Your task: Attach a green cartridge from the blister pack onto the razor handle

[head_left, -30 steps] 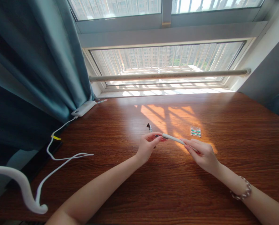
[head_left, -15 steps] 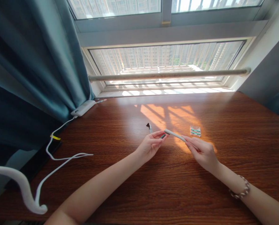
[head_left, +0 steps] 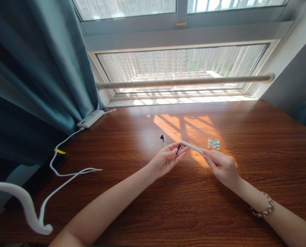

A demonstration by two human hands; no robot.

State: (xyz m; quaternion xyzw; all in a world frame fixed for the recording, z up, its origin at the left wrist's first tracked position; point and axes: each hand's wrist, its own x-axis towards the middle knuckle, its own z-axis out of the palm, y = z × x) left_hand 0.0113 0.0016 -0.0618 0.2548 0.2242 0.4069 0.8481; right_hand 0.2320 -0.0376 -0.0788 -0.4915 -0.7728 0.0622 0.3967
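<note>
A pale razor handle (head_left: 192,147) slants across the middle of the desk view, raised above the wood. My right hand (head_left: 223,168) is closed, pinching its lower right end between thumb and fingers. At the other end is a small dark razor head (head_left: 178,148), set across the handle. My left hand (head_left: 165,159) grips this head with thumb and fingers. Just behind my left hand lies a thin silvery tool (head_left: 164,139) with a dark brown tip, its near end hidden by the fingers. A clear case (head_left: 214,143) with teal-striped pieces lies beyond my right hand.
The brown wooden desk (head_left: 132,206) runs to the window sill. On the left are a white power strip (head_left: 91,119), a looping white cable (head_left: 52,164), a thick white curved arm (head_left: 26,206) and a blue curtain (head_left: 52,51). A rail (head_left: 184,82) crosses the window.
The razor head has turned at the handle's end: its teal edge showed before, and now a dark side faces me. My left fingers have shifted around it. My right hand stays nearly still.
</note>
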